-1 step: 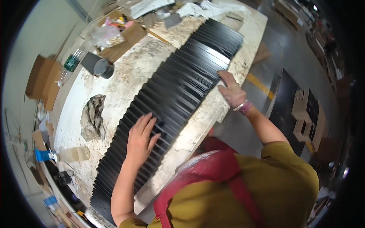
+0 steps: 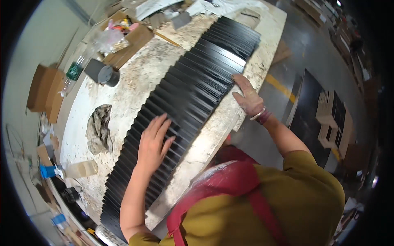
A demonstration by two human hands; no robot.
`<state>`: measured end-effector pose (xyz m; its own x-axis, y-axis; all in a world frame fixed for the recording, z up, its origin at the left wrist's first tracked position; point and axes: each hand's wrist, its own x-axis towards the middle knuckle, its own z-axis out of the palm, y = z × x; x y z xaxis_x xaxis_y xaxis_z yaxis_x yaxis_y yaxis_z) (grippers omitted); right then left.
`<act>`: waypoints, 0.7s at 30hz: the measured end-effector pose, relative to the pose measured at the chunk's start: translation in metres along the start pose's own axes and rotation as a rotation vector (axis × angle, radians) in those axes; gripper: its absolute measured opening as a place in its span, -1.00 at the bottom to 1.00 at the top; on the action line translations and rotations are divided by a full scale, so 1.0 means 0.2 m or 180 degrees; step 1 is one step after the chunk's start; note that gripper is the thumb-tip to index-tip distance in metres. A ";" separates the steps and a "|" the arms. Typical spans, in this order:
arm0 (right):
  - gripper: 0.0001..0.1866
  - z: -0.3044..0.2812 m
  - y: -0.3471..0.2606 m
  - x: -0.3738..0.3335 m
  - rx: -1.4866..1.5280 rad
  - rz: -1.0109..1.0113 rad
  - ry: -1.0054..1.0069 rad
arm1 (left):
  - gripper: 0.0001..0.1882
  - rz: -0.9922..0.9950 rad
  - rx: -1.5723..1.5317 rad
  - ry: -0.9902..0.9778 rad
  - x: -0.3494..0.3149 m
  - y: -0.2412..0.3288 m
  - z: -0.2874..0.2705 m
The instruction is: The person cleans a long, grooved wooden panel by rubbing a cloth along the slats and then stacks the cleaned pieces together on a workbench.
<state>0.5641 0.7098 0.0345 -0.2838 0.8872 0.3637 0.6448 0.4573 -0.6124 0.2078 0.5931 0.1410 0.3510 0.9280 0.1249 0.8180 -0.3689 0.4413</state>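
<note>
A long row of glossy black strips (image 2: 174,88) lies slantwise on the table, packed side by side with stepped ends. My left hand (image 2: 152,148) rests flat on top of the row near its middle, fingers stretched out and thumb apart, gripping nothing. Farther up, at the row's right edge, is my right hand (image 2: 249,98). Its fingertips touch the strip ends, and its thumb stands well away from the fingers. Some pale covering or dirt shows on that hand, and a bracelet (image 2: 258,114) circles the wrist.
The stained white table (image 2: 133,88) holds a crumpled grey rag (image 2: 98,128), a blue-capped bottle (image 2: 82,168), a dark cup (image 2: 108,76) and a cardboard box of odds and ends (image 2: 137,41). A green-labelled clear bottle (image 2: 74,70) lies behind. Black-faced boards (image 2: 326,108) are stacked at right.
The view has tilted very slightly. My left hand has shifted a little farther up along the strips; my right hand keeps its place at the edge.
</note>
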 end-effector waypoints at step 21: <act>-0.47 -0.07 0.19 0.03 0.2938 0.1212 0.0450 | -0.72 0.0974 0.0770 -0.0038 1.37 0.15 0.50</act>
<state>0.5968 0.7319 0.0242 -0.0482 0.9961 0.0739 -0.1436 0.0663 -0.9874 0.3742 0.8303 0.0996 0.5997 0.7729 0.2073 0.7579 -0.6317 0.1627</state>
